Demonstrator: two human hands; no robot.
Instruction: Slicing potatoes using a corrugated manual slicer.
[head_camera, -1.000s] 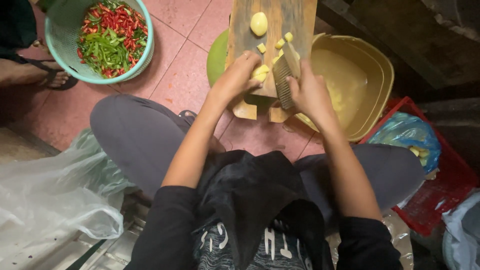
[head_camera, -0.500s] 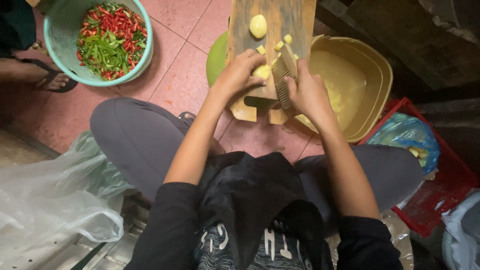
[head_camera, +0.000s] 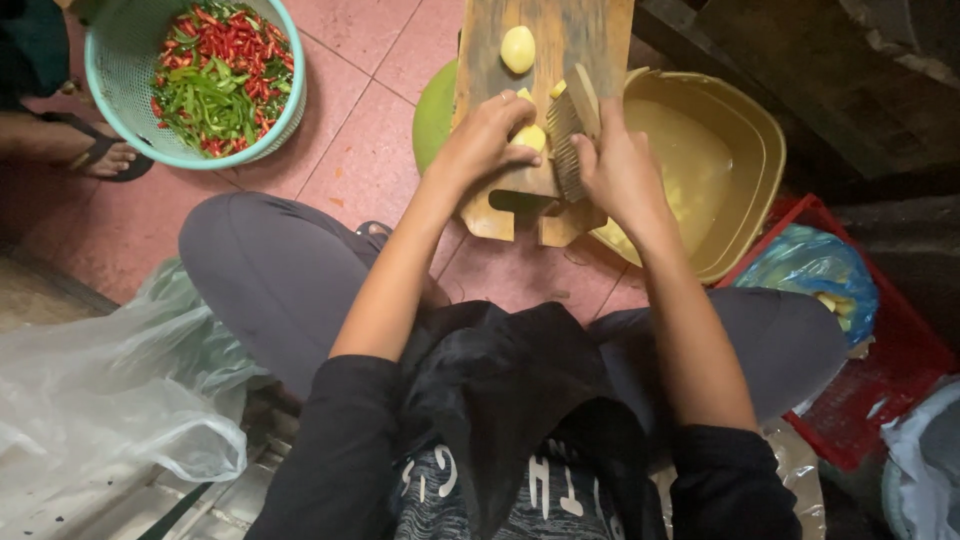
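A floor of reddish-pink tiles (head_camera: 365, 160), seen from above, with a person sitting cross-legged on it. In front of them a long wooden cutting board (head_camera: 545, 90) rests on the floor. The left hand (head_camera: 485, 140) presses a pale yellow peeled potato piece (head_camera: 531, 137) onto the board near its lower end, fingers curled over it. The right hand (head_camera: 620, 170) is closed around the handle of a crinkle-edged metal knife (head_camera: 568, 145), its blade just beside that piece. Another peeled potato (head_camera: 517, 48) lies near the board's upper end. A tan plastic basin (head_camera: 740, 130) holding water sits against the board's right edge. Toward the upper left stands a teal plastic basket (head_camera: 125, 110) of red and green chillies (head_camera: 220, 80).
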